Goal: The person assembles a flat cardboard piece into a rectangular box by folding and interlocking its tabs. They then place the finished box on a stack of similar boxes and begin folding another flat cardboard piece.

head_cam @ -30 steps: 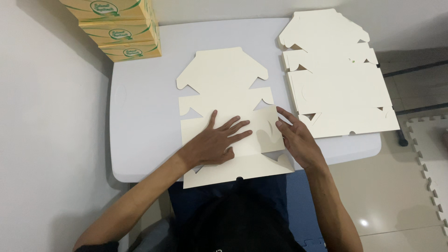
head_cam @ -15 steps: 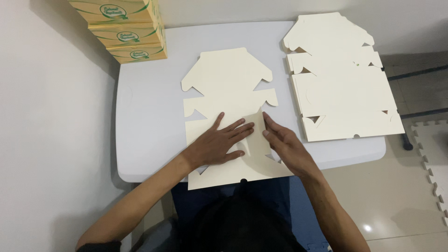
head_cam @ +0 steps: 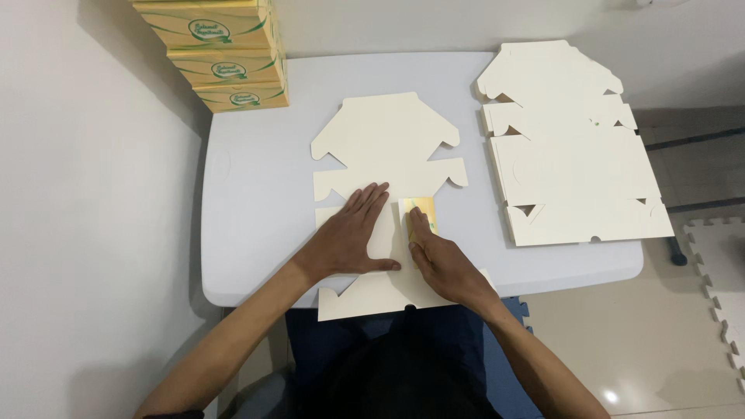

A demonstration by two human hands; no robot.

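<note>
We've got the left hand (head_cam: 351, 237) flat, fingers spread, palm down on the cream cardboard box blank (head_cam: 386, 143). Right hand (head_cam: 442, 264) just beside it, fingers together, pressing a side flap (head_cam: 419, 213) folded inward; the flap's upturned face shows yellow with a green mark. The blank lies on the white table (head_cam: 248, 217), near edge overhanging toward our lap. Well right of the right hand: stack of flat cream blanks (head_cam: 570, 147). Far left beyond the left hand, at the table corner: stacked yellow boxes (head_cam: 221, 50) with green oval labels.
</note>
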